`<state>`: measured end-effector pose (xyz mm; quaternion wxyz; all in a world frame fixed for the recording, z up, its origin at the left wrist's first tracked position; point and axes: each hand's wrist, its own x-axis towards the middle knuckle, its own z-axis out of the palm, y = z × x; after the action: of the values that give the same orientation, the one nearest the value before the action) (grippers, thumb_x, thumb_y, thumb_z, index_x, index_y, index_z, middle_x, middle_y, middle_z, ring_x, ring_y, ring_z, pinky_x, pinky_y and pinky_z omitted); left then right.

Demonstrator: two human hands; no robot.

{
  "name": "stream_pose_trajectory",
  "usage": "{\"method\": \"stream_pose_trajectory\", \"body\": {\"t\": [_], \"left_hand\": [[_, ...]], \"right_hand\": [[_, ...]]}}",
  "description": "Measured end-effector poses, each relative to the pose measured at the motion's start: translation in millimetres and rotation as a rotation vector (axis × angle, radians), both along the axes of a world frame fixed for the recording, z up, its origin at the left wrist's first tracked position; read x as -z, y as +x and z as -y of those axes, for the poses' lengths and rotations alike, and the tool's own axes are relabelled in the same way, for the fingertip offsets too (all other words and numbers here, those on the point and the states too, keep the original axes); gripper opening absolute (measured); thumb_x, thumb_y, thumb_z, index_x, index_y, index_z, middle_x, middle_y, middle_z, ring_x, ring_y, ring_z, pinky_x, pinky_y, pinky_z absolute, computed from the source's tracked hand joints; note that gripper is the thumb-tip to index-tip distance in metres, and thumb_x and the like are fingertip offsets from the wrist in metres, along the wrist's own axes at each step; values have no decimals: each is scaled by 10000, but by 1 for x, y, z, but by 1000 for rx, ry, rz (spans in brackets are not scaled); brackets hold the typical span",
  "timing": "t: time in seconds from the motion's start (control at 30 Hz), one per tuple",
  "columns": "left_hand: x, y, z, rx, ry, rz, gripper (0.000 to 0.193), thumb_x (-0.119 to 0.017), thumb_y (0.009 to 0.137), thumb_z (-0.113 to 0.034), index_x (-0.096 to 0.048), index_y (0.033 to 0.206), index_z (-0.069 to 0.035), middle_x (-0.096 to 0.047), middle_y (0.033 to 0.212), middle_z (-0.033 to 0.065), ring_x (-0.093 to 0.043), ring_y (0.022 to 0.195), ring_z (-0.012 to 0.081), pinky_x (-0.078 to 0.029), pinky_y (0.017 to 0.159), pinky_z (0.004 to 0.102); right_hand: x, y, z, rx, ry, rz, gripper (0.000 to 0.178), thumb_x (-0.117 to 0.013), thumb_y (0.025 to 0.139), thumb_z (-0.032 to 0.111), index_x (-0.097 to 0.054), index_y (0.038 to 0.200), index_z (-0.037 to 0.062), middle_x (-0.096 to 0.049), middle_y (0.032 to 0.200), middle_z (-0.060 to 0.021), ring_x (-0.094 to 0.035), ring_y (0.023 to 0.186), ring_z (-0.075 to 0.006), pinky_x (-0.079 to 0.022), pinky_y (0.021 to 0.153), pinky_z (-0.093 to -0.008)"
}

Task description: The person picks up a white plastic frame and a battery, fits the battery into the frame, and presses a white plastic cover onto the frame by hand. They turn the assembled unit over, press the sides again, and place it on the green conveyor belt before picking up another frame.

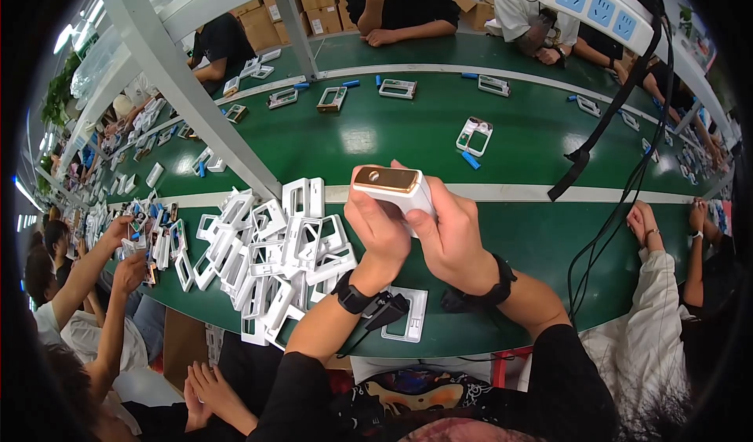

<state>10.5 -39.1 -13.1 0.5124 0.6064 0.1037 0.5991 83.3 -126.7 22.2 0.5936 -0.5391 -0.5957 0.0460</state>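
Both my hands hold up a white plastic housing with a shiny gold-brown end panel carrying a small round spot. My left hand grips its left side, and my right hand has the right side, thumb pressed on the white shell. Its lower part is hidden by my fingers. Black straps circle both wrists; a black clip-like piece hangs by the left one. Below my hands a single white rectangular frame lies near the table edge. To the left a heap of similar white frames is piled up.
A green conveyor beyond a pale rail carries scattered housings with blue cylinders. A grey post rises at left. Black cables and a strap hang at right beneath a power strip. Co-workers sit on both sides and opposite.
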Motion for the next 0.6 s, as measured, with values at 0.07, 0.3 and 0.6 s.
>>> {"method": "stream_pose_trajectory", "body": {"t": [0.07,0.3,0.6], "left_hand": [[-2,1,2,-34,23,14,637,-209,1048,-510,-524,1027,43,-609,880,100,-597,788,161,-492,719,289],[-7,1,-2,-68,70,40,582,-259,1057,-466,-528,1050,50,-635,882,116,-622,775,152,-503,685,271],[-19,7,-19,479,-206,-372,262,-559,961,-120,-552,1149,61,-694,1012,142,-681,896,163,-539,807,274]], "right_hand": [[2,0,-1,91,94,131,433,-621,944,248,-546,1242,-56,-657,826,-207,-668,712,-369,-525,632,-373],[-3,12,-1,226,7,271,342,-508,1002,261,-583,1035,-70,-590,640,-167,-627,549,-291,-474,517,-346],[14,74,-34,270,-138,-425,536,-352,1037,328,-590,732,-42,-542,543,-204,-592,531,-353,-437,528,-419]]}}
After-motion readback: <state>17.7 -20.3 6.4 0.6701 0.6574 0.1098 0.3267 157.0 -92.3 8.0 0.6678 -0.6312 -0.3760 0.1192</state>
